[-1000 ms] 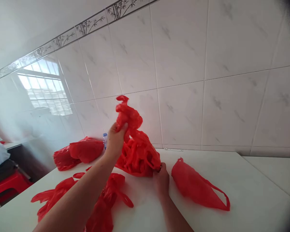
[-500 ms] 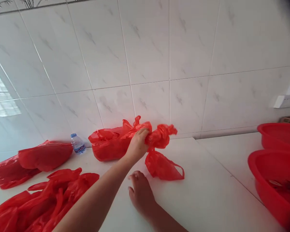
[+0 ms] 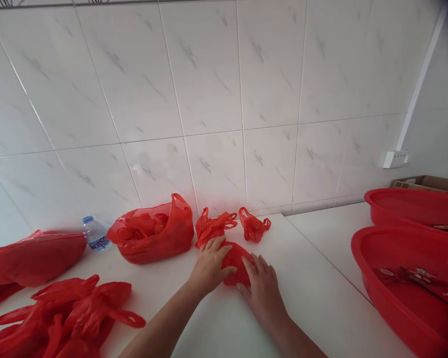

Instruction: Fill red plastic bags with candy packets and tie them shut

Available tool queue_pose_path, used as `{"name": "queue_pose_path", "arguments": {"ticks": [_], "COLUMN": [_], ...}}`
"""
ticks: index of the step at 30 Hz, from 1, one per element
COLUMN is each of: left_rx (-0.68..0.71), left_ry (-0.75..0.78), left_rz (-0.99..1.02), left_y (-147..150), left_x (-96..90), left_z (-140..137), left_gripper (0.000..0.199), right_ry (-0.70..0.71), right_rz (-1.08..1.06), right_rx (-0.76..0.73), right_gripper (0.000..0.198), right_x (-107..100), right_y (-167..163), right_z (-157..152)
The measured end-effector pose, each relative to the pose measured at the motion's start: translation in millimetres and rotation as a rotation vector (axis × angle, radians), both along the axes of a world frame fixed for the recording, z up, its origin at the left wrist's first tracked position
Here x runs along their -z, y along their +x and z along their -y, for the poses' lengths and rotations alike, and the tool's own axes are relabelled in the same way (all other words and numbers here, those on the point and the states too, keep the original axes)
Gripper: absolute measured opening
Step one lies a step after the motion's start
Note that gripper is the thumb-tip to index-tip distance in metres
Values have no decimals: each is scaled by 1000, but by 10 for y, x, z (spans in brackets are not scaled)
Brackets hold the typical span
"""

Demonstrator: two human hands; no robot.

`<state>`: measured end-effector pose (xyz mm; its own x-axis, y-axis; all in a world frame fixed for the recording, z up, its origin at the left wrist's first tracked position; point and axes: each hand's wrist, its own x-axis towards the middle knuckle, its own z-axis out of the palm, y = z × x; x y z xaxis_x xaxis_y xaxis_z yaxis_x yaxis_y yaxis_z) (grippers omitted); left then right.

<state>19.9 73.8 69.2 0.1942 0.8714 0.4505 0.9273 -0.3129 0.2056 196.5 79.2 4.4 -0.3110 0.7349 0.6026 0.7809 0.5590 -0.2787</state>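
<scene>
A small red plastic bag [image 3: 236,262] lies on the white table between my two hands. My left hand [image 3: 210,268] rests against its left side, thumb and fingers apart. From the right, my right hand [image 3: 264,291] touches the bag with spread fingers; whether any fingertip pinches the film is hard to see. Just behind are two crumpled red bags, one at the left [image 3: 212,226] partly hidden by my left hand, the other at the right [image 3: 253,226] with its handles up. A larger red bag [image 3: 153,248] stuffed with red plastic stands to their left.
Loose red bags [image 3: 70,308] are heaped at the front left, with a full red bag [image 3: 37,258] behind. A water bottle [image 3: 95,234] stands by the tiled wall. Two red baskets, a near one [image 3: 362,243] holding packets and a far one [image 3: 373,214], occupy the right.
My left hand has let go of the red bundle; crumpled bags now sit near the wall. Both hands have come to the small bag. The view has swung right.
</scene>
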Motion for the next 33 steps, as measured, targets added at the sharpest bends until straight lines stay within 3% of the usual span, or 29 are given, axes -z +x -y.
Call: {"name": "queue_pose_path", "arguments": {"ticks": [4,9,14,16,21,24,26,29,31,33], "left_rx": [-10,-128,-190,-178,-158,-160,-172,-179,-158,-82], "left_ry": [-58,-49,-48,-77,-166,-214,-244,-259,-253,-240], "left_rz": [38,196,338,379,479,553,623,710,741,801], "left_y": [-61,-234,-198,-117,117,210,256,346,435,531], "left_x": [254,444,425,398,378,402,426,449,435,386], "left_z": [88,124,150,195,340,388,404,437,483,546], "left_gripper": [43,34,32,41,91,90,81,76,76,63], "right_ry": [-84,34,69,85,101,121,236,368,324,233], "right_rz": [150,258,199,125,-76,-153,-147,-108,-82,-62], "right_rx": [-66,-13,47,79,120,124,118,-37,-197,-285], "right_gripper": [12,16,23,21,23,25,24,22,25,30], "right_x": [-25,33,48,-28,-232,-331,-396,-447,-418,-343], "right_y": [143,596,948,1003,1040,1020,978,851,730,607], "right_z": [91,128,93,88,115,192,289,479,585,631]}}
